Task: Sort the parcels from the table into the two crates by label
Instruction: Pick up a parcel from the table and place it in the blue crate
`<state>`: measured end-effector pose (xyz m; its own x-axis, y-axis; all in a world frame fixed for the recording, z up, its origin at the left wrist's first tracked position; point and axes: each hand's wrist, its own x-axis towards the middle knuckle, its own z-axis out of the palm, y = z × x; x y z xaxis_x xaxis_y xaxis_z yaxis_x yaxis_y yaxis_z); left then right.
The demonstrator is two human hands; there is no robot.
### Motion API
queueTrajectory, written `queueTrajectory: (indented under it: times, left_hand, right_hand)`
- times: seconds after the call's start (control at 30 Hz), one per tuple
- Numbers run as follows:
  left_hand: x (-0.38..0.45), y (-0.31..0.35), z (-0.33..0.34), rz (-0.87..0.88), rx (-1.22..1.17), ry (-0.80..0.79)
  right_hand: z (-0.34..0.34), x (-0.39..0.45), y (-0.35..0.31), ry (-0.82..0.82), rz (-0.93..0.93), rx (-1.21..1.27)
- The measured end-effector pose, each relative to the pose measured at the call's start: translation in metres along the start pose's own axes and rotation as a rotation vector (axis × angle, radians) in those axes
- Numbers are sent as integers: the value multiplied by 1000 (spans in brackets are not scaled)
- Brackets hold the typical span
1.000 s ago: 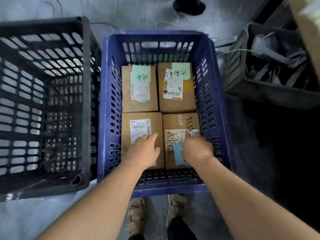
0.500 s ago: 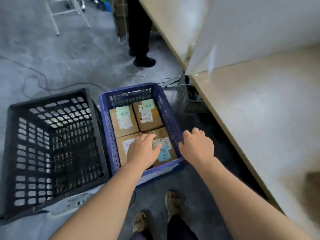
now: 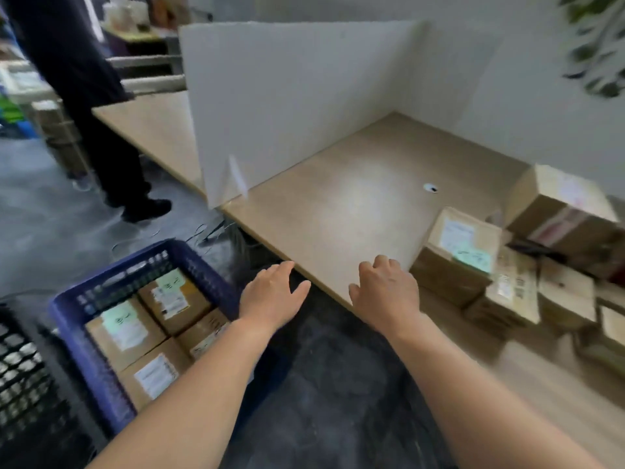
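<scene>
A blue crate (image 3: 88, 353) stands on the floor at lower left with several cardboard parcels (image 3: 125, 330) laid flat inside, some with green notes on top. At the far left edge shows part of a black crate (image 3: 20, 377). Several more parcels sit on the wooden table (image 3: 355, 204) at the right; the nearest parcel (image 3: 456, 255) has a white label and a green note. My left hand (image 3: 270, 296) hovers open between the blue crate and the table's edge. Just left of that nearest parcel, my right hand (image 3: 385, 292) is over the table's edge, fingers loose, holding nothing.
A white divider board (image 3: 287, 106) stands upright on the table, with a white wall behind. A person in dark clothes (image 3: 91, 96) stands on the grey floor at the upper left. Cables lie on the floor under the table's edge.
Both hands have left the parcels in the blue crate and risen to the right, to the table's edge. My view has swung up from the crates to the table.
</scene>
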<state>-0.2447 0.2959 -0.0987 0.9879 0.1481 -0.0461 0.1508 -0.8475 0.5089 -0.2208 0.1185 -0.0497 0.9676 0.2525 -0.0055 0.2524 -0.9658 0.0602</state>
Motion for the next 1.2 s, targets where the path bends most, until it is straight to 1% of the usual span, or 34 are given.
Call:
queueTrajectory:
  times: [0.17,0.33,0.43,0.73,0.83,0.93,1.2]
  left_hand:
    - [26,76,10,151,40,11]
    - [48,164,34,277,56,13]
    - [58,216,51,351,77,14]
    - [93,348,106,457,114,21]
    - [103,382,120,490,95,37]
    - [116,406,130,489,86,36]
    - [193,438,136,453,114,7]
  right_hand:
    - [-20,-6,70,84,112,6]
    - [-32,-10,150,112,251,0]
    - [-36,-14,200,132,304,-15]
    - [-38,-21,344,185,441,-28]
    - [-38,-21,383,195,465,-22]
    - [-36,-14,413,162,499,11]
    - [-26,36,467,133,586,124]
